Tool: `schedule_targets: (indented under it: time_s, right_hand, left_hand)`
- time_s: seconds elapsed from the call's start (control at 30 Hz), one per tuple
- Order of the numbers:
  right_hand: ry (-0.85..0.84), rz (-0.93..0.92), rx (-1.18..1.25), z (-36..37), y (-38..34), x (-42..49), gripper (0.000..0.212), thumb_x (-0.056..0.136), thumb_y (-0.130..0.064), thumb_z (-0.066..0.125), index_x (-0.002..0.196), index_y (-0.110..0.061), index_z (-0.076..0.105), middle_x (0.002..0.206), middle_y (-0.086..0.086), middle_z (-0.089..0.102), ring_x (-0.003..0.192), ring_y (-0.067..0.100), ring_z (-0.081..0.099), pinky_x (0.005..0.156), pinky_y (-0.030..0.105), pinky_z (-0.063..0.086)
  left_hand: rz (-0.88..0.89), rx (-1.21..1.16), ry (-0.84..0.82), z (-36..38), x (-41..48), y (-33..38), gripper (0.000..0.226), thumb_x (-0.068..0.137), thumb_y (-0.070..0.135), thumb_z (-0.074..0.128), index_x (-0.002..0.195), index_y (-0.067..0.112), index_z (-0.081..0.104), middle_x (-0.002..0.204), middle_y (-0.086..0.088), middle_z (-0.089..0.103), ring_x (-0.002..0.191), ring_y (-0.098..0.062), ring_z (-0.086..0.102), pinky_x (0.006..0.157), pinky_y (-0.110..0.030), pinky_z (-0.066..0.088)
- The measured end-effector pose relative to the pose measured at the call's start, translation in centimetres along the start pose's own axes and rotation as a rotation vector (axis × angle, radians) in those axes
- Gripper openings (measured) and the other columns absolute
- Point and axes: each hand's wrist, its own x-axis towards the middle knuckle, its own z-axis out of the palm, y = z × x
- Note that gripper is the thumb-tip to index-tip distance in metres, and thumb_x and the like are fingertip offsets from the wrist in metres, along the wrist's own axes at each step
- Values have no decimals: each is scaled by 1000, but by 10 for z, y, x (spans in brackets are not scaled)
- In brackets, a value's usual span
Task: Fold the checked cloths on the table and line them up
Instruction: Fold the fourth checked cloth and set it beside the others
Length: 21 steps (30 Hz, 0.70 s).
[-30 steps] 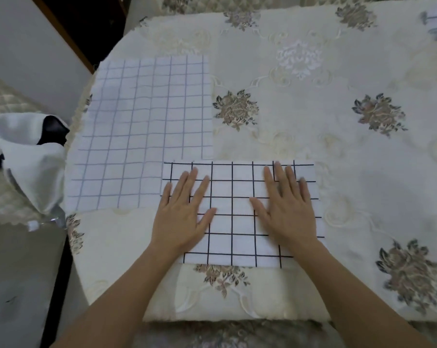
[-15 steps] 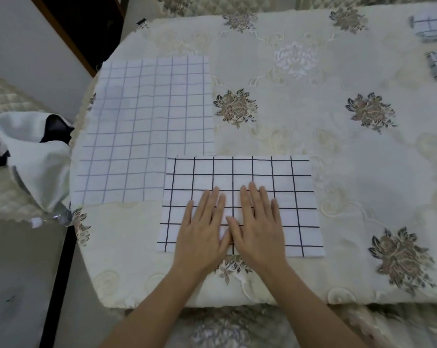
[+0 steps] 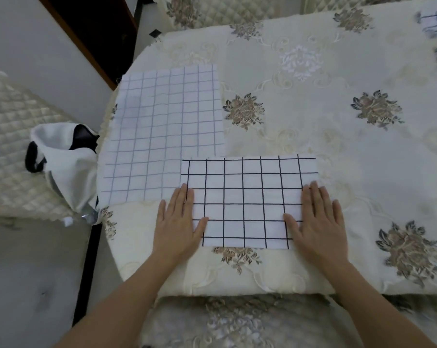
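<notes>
Both hands have slid apart from the middle of the white, black-checked rectangular cloth to its short ends. The left hand and right hand press flat, fingers straight and close together, so this cloth, at the near edge of the cream floral-covered table, looks smoothed for its next fold. The white fabric bag beside the table gapes open, but its dark inside shows no contents I can make out.
</notes>
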Motion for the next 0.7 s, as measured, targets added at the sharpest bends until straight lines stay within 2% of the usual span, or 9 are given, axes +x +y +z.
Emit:
schedule_targets:
  time_s: [0.1,0.2,0.27,0.33,0.37,0.43,0.5,0.6,0.7]
  right_hand:
    - [-35,-5,24,-6,-1,1,83,94,-69,5,158,-19,-8,166,-1,-13,152,15,-14,124,42,-2]
    - [-109,-20,18,-14,1,5,87,89,-72,0,157,-19,-11,164,-2,-18,152,17,-16,124,41,-2]
    - [-148,-17,86,-31,3,7,83,95,-70,14,159,-19,0,166,1,-7,153,20,-5,124,40,6]
    - [-131,35,188,-49,9,7,72,100,-53,39,158,-17,16,165,8,12,151,27,14,121,43,21]
    - [-71,93,201,-57,11,1,68,100,-44,48,156,-15,23,160,12,23,145,32,26,115,46,31]
    - [63,223,150,-66,10,-18,61,97,-34,56,150,-11,36,145,19,42,127,38,46,98,49,45]
    - [90,343,132,-71,3,-38,56,96,-32,56,146,-11,40,134,19,50,116,38,51,90,47,46]
    - [39,505,240,-69,-9,-63,47,97,-33,52,139,-13,45,127,16,53,115,34,51,88,44,46]
    - [55,602,389,-57,-19,-70,44,97,-36,51,136,-15,48,129,12,53,117,31,52,91,43,48]
  left_hand:
    - [24,25,18,-7,5,-6,77,95,62,22,157,17,22,165,-2,15,152,-20,14,122,-50,13]
    - [109,60,85,-23,16,-13,67,93,59,28,139,15,50,148,-7,47,136,-25,43,116,-52,27]
    - [171,50,151,-34,29,-17,57,91,53,33,125,15,59,133,-7,57,124,-26,51,112,-52,32]
    - [227,37,225,-44,42,-14,47,90,45,43,120,14,62,126,-8,61,119,-27,54,109,-53,35]
    - [284,36,251,-48,50,-11,41,91,41,51,119,14,63,125,-8,61,118,-28,55,109,-54,36]
    - [438,33,257,-58,63,2,35,88,34,63,117,14,65,122,-7,63,115,-28,57,107,-53,38]
    - [635,31,229,-66,75,22,30,87,29,66,113,14,66,118,-6,65,112,-29,59,104,-49,41]
    - [988,89,121,-74,93,66,29,88,23,67,114,13,65,121,-7,64,111,-31,60,99,-47,44]
    - [1227,212,5,-77,109,125,32,89,17,64,121,13,62,127,-7,60,115,-30,56,101,-44,41]
